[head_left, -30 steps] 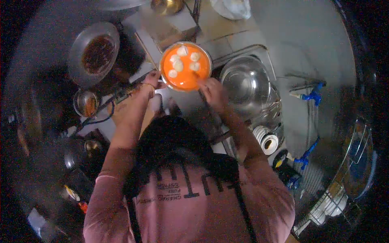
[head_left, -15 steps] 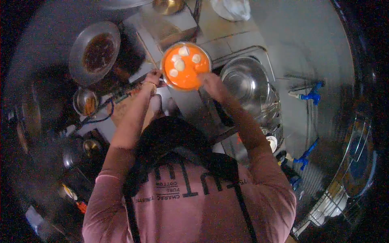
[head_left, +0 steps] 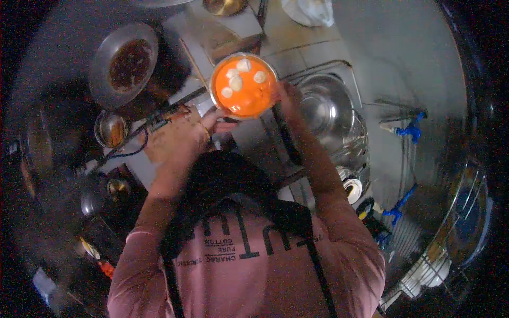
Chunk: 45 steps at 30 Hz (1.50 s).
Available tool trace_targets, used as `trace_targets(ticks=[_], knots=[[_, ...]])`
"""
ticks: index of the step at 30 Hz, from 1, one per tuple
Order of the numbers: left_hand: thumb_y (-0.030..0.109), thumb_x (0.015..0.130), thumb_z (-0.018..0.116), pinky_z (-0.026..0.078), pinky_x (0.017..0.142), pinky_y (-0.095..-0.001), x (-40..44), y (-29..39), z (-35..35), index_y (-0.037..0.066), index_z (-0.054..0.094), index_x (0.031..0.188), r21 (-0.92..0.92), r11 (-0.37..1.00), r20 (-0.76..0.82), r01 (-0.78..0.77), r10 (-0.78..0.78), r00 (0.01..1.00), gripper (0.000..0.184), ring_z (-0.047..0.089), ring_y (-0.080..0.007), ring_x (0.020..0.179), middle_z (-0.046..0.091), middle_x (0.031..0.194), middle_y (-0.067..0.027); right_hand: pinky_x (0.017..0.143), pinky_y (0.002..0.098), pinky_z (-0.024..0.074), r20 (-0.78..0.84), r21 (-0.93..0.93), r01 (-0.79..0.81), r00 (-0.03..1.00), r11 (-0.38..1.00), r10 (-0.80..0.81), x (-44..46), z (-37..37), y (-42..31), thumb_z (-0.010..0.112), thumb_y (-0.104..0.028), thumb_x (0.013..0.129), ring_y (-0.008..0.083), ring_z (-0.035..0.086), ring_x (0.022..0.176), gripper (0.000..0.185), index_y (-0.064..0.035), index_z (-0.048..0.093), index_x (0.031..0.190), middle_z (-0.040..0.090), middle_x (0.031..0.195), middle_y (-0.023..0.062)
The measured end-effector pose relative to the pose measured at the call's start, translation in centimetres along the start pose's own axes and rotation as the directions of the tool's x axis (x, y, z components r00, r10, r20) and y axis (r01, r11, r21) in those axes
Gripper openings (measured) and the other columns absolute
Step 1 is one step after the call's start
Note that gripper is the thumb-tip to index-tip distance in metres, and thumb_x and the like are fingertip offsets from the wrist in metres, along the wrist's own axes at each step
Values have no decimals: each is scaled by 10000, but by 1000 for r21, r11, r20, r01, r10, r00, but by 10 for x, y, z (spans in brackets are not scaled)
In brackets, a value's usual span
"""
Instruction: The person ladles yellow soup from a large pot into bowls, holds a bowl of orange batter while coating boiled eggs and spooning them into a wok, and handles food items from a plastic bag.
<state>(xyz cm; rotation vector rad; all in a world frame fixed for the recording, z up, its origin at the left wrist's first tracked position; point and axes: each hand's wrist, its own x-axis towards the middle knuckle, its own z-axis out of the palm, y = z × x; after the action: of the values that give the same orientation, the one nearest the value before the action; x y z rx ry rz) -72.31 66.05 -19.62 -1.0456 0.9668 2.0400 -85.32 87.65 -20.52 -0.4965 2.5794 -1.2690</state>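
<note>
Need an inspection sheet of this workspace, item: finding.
Surface: pale counter, dark joint lines.
Job's things: metal bowl holding orange liquid and white pieces.
Clutter: steel basin right of the bowl; broad pan with dark contents, left.
Hands: left hand at the bowl's near-left rim, right hand blurred by its right rim; grip unclear on both.
Cables: dark cord or hose looping, left side.
Surroundings: blue taps, right; wire rack, lower right; dim light.
</note>
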Motion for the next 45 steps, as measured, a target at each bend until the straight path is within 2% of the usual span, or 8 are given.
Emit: trace_targets(ticks=[2, 12, 15, 21, 23, 36, 39, 45], knots=[[173, 733, 524, 489, 723, -344, 13, -10, 0, 48, 388, 1143, -74, 986, 107, -152, 159, 981, 449, 578, -255, 830, 522, 1034, -119, 591, 284, 451, -128, 249, -32, 990, 968, 66, -7, -18, -24, 504, -229, 815, 144, 562, 605, 239, -5, 574, 860, 588, 672, 59], [141, 710, 510, 507, 694, -380, 26, 1, -2, -17, 380, 1114, -157, 964, 15, -214, 219, 976, 453, 590, -277, 807, 523, 1035, -164, 713, 307, 429, -1, -47, 153, 988, 987, -153, -10, -2, -24, 432, -215, 847, 199, 554, 801, 239, -20, 556, 906, 573, 847, 125], [154, 708, 511, 512, 684, -375, 29, 2, -10, -13, 374, 1116, -197, 959, 27, -204, 213, 977, 462, 597, -284, 777, 527, 1025, -168, 715, 313, 428, -35, 297, 19, 999, 955, -9, -23, -14, -83, 408, -224, 855, 210, 557, 796, 252, -27, 559, 896, 573, 821, 120], [170, 715, 511, 506, 698, -343, 22, 9, -7, 0, 394, 1112, -193, 953, 95, -235, 257, 962, 448, 596, -259, 792, 554, 985, -142, 715, 318, 428, 172, -96, 363, 923, 927, -343, -38, -13, -81, 422, -216, 840, 207, 558, 799, 237, -30, 562, 884, 575, 823, 123], [180, 717, 519, 492, 689, -300, 15, 11, -4, 11, 438, 1081, -52, 985, 19, -164, 165, 986, 409, 588, -218, 802, 568, 964, -107, 739, 331, 421, -3, 201, -197, 979, 960, 202, -35, -21, -86, 425, -206, 833, 221, 555, 820, 236, -25, 548, 921, 576, 843, 127], [110, 706, 523, 488, 606, -272, 42, 2, 3, 17, 447, 1069, -230, 955, 61, -187, 206, 977, 382, 568, -185, 795, 548, 991, -90, 735, 345, 420, -74, -169, 48, 995, 984, -61, -17, 2, -42, 430, -203, 841, 267, 552, 799, 244, -2, 547, 915, 575, 846, 165], [96, 704, 517, 504, 607, -287, 30, 8, 8, 16, 433, 1091, -157, 972, -34, -173, 170, 985, 404, 571, -202, 828, 543, 994, -90, 698, 348, 431, -16, 272, -118, 992, 955, 127, -13, 2, -60, 442, -210, 837, 275, 551, 778, 237, -16, 550, 923, 579, 849, 156], [52, 704, 507, 520, 688, -329, -10, -7, 20, -1, 425, 1079, -140, 983, -128, -119, 101, 987, 388, 560, -235, 896, 524, 1020, -100, 694, 334, 433, 115, -266, 292, 956, 919, -270, -32, -20, -47, 445, -217, 838, 252, 549, 753, 230, -19, 546, 898, 574, 824, 138]])
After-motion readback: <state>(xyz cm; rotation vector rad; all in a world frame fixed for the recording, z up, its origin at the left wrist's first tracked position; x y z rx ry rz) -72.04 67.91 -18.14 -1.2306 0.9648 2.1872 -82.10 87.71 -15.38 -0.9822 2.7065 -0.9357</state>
